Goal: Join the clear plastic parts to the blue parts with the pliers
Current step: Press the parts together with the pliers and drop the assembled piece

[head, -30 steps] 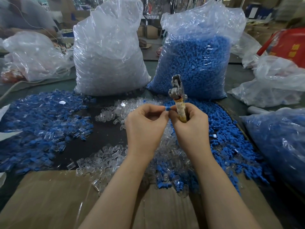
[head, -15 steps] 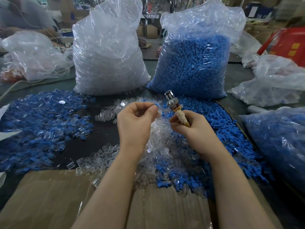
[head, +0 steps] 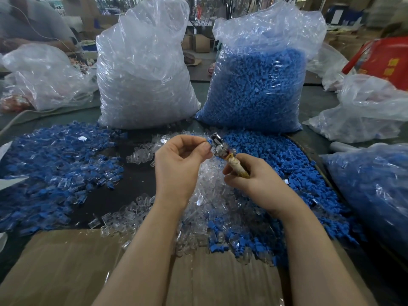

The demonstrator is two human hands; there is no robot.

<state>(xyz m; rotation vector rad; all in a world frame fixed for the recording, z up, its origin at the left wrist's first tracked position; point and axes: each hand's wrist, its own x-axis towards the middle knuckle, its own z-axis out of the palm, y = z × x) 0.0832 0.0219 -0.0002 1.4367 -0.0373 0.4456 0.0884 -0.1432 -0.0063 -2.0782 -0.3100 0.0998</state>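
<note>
"SJ-017" label (head: 166, 79) on clear-parts bag (head: 143, 80)

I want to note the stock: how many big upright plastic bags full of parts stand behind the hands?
2: the clear plastic bag of clear parts stands at centre left, the clear plastic bag of blue parts beside it at centre right.

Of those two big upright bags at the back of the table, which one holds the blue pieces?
The bag on the right, behind the pliers. It is packed with solid blue parts, while the bag on the left holds only clear ones.
</note>
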